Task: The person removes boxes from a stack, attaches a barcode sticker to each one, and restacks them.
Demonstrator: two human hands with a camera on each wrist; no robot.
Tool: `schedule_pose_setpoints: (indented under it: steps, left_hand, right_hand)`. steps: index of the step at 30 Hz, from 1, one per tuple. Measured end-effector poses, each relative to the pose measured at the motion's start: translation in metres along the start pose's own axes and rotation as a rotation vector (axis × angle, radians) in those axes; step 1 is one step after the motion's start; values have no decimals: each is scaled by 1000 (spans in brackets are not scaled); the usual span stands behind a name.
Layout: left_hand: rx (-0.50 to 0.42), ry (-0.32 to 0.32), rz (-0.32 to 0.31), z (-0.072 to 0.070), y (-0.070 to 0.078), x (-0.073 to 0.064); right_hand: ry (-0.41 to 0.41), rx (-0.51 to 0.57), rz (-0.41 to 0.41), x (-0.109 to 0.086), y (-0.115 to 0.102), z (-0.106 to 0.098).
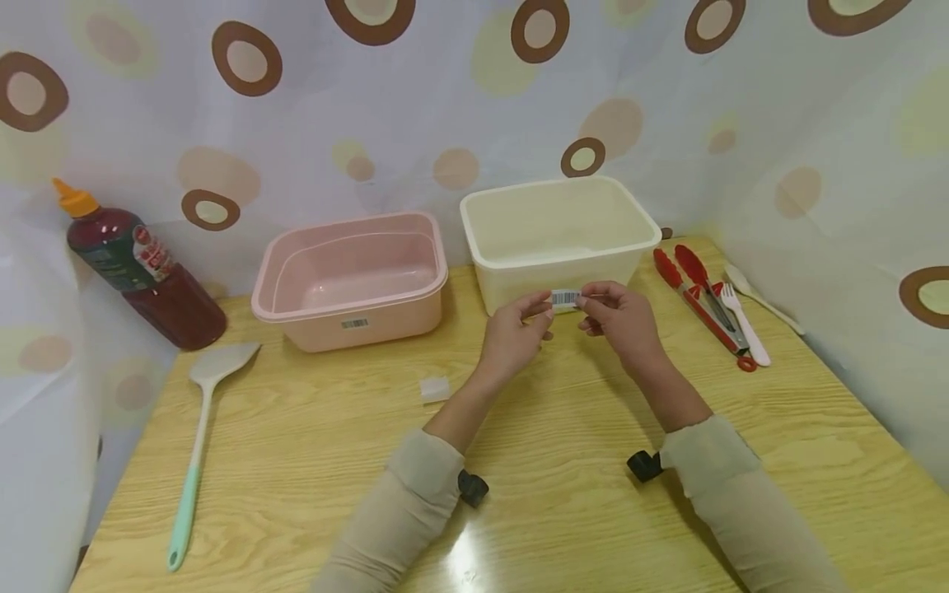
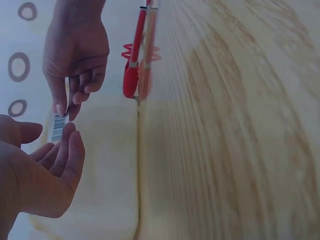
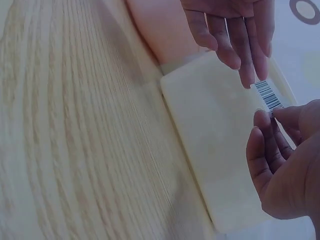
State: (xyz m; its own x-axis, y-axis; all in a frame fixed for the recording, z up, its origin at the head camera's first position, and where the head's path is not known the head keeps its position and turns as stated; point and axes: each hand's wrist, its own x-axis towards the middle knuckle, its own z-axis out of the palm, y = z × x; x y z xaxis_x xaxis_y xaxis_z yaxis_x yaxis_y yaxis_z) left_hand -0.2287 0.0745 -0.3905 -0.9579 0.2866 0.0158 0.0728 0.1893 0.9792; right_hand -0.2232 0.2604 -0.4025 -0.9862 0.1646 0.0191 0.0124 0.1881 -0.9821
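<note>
A small white barcode sticker [image 1: 566,298] is held up in front of the cream basin [image 1: 561,262]. My right hand [image 1: 621,321] pinches one end of it between thumb and finger, which shows plainly in the right wrist view. At the sticker's other end is my left hand [image 1: 513,335], its fingertips right at the edge and its thumb apart from them in the left wrist view [image 2: 42,172]. The pink basin [image 1: 363,317] to the left carries a barcode sticker [image 1: 355,324] of its own on its front wall.
A small whitish paper piece [image 1: 434,389] lies by my left forearm. Far left are a red sauce bottle [image 1: 159,272] and a spatula [image 1: 198,436] with a green handle. Red tongs [image 1: 700,301], a pink fork [image 1: 745,324] and a pale spoon [image 1: 764,298] lie at the right.
</note>
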Motion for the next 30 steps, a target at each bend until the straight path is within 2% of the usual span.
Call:
schedule_pose_setpoints:
  steps: [7,14,30]
  left_hand:
    - [12,19,13,8,0,3]
    - [14,24,-11,15,0,7]
    - [80,49,-11,18,-3,16]
  right_hand:
    - [22,5,5,7,1,2]
    - [42,16,-4,12,6,3]
    - [41,31,-14,17,7,5]
